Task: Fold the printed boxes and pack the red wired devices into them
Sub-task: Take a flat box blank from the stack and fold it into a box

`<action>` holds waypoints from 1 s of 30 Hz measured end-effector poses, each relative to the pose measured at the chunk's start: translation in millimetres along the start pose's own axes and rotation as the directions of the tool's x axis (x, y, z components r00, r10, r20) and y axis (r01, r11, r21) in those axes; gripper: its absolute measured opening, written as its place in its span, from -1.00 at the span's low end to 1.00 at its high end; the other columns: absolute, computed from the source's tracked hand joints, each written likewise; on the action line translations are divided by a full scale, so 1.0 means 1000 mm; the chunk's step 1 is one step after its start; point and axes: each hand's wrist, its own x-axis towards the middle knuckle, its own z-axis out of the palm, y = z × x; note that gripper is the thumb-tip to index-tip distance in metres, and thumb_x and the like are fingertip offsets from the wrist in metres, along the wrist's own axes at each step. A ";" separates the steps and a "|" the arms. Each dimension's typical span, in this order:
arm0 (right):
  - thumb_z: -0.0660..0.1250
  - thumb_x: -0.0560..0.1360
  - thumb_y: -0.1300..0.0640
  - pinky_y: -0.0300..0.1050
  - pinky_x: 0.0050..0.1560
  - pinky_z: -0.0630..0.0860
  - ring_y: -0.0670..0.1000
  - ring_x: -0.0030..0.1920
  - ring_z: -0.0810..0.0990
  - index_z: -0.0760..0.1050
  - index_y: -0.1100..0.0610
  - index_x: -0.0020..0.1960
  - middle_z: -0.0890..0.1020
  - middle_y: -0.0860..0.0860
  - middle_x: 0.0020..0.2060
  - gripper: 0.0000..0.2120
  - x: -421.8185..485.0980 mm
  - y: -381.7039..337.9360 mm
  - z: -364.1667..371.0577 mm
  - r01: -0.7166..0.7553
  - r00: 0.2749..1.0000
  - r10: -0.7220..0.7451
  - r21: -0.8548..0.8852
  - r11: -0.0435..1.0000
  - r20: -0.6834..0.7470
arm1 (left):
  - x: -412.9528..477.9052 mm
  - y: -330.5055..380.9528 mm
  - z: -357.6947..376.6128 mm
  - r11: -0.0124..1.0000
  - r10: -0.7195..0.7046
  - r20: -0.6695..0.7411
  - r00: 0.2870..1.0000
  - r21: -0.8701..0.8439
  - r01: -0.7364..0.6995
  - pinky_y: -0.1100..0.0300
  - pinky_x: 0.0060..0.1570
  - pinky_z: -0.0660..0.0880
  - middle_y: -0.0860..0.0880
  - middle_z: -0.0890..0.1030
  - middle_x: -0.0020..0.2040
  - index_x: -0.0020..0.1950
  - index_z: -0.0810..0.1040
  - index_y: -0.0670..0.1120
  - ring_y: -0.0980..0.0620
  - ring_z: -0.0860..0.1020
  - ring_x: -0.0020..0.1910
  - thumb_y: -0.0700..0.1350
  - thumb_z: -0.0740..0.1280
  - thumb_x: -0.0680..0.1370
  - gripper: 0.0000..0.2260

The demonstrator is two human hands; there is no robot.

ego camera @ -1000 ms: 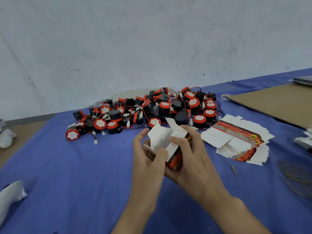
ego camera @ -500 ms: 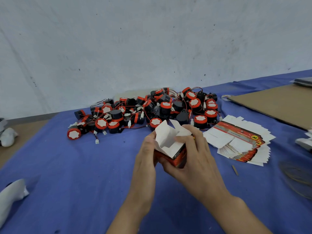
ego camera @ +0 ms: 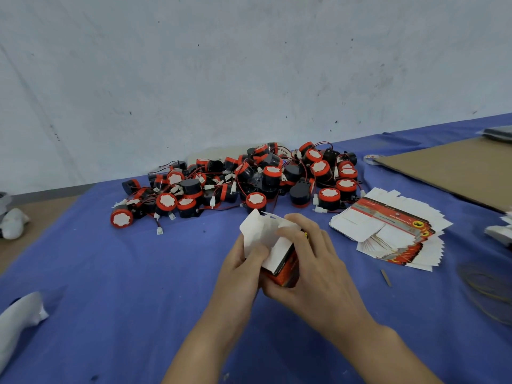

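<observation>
The left hand [ego camera: 243,270] pinches the white flap [ego camera: 257,231] of the printed box [ego camera: 288,270]; the right hand [ego camera: 318,261] curls over its top and side. Pushed askew, the flap may crease or miss its slot. The red wired devices [ego camera: 249,184] lie just beyond both hands, with the flat boxes [ego camera: 393,231] to the right and bare desk [ego camera: 124,286] to the left.

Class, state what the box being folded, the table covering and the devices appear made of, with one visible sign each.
Box: thin printed card, probably; white inside, flaps bent cleanly.
Table covering: blue cloth, likely; matte, wrinkled.
Devices: moulded plastic, apparently; smooth red and black shells.
</observation>
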 end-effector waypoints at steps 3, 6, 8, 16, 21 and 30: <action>0.29 0.40 -0.30 -0.31 0.26 0.36 -0.10 0.36 0.37 0.18 -0.02 0.51 0.31 -0.15 0.40 -0.23 0.001 -0.001 0.000 -0.017 1.000 0.016 0.034 0.999 0.020 | 0.000 0.001 0.000 1.000 -0.006 -0.014 1.000 -0.022 0.006 0.21 0.01 0.59 0.01 0.67 0.18 0.26 0.60 0.16 0.04 0.63 0.18 -0.03 0.25 0.54 -0.68; 0.28 0.39 -0.32 -0.33 0.35 0.24 -0.10 0.40 0.31 0.01 -0.04 0.59 0.25 -0.15 0.40 -0.11 0.002 -0.001 0.001 -0.061 0.996 0.056 0.071 0.996 0.072 | 0.000 0.002 0.000 1.000 0.007 -0.030 1.000 -0.029 -0.008 0.25 -0.02 0.59 0.05 0.68 0.16 0.20 0.63 0.20 0.07 0.64 0.16 -0.01 0.27 0.52 -0.71; 0.27 0.40 -0.32 -0.29 0.28 0.32 -0.07 0.37 0.34 0.05 -0.01 0.60 0.27 -0.13 0.39 -0.11 0.001 -0.002 0.001 -0.059 0.996 0.055 0.053 0.997 0.069 | -0.001 0.002 0.000 1.000 0.015 -0.024 1.000 -0.019 -0.016 0.24 -0.01 0.59 0.05 0.68 0.16 0.18 0.63 0.21 0.08 0.64 0.16 -0.01 0.26 0.53 -0.71; 0.33 0.39 -0.27 -0.30 0.10 0.45 -0.06 0.28 0.42 0.44 0.06 0.33 0.38 -0.09 0.33 -0.37 0.000 0.000 0.001 -0.015 0.999 0.014 0.029 0.999 0.030 | -0.001 0.002 -0.001 0.999 0.047 -0.032 0.998 -0.017 -0.048 0.22 0.00 0.60 0.04 0.67 0.16 0.23 0.61 0.20 0.08 0.63 0.16 -0.02 0.27 0.55 -0.71; 0.34 0.42 -0.24 -0.35 0.30 0.32 -0.06 0.31 0.42 0.50 0.12 0.28 0.47 -0.09 0.31 -0.42 0.000 0.003 0.003 0.050 0.999 -0.050 -0.010 0.999 0.005 | 0.001 0.001 0.001 0.999 0.034 -0.073 0.997 -0.022 -0.036 0.23 -0.04 0.60 0.08 0.68 0.13 0.18 0.62 0.24 0.10 0.65 0.12 0.01 0.28 0.51 -0.71; 0.35 0.46 -0.19 -0.11 0.23 0.48 0.07 0.24 0.48 0.56 0.01 0.26 0.55 -0.09 0.28 -0.55 0.001 0.004 0.003 0.100 0.995 -0.100 -0.039 0.994 -0.010 | -0.003 0.004 0.006 0.999 0.041 -0.125 0.991 0.024 -0.038 0.11 0.06 0.60 0.10 0.68 0.13 0.16 0.62 0.27 0.11 0.64 0.14 -0.02 0.21 0.68 -0.76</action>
